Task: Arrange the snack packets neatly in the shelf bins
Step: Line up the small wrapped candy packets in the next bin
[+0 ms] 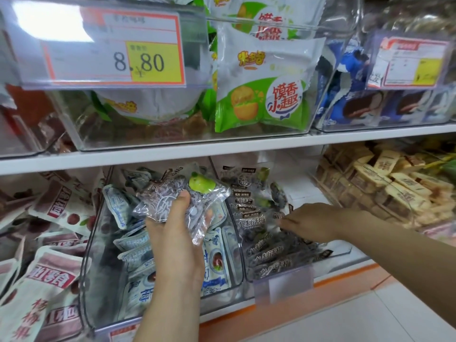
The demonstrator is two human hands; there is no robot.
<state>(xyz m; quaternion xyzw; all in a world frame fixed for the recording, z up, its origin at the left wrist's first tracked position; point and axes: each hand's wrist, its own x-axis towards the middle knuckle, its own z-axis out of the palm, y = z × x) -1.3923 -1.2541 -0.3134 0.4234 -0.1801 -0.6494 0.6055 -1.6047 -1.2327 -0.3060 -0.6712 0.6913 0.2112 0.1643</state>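
My left hand [176, 233] grips a small stack of clear packets of dark plums [181, 193], each with a green plum picture, held above the bin of blue-and-white packets [138, 245]. My right hand [309, 222] reaches into the neighbouring clear bin [283, 272], fingers curled on the dark plum packets [254, 223] lying there; what exactly it pinches is blurred. Those packets lie in an overlapping row with black labels.
The upper shelf [222, 146] carries clear bins with green-and-white bun packets [261, 95] and blue packets [350, 104], and a price tag [116, 50] in front. Red-and-white packets [49, 243] fill the left bin, tan wrapped bars [385, 183] the right one.
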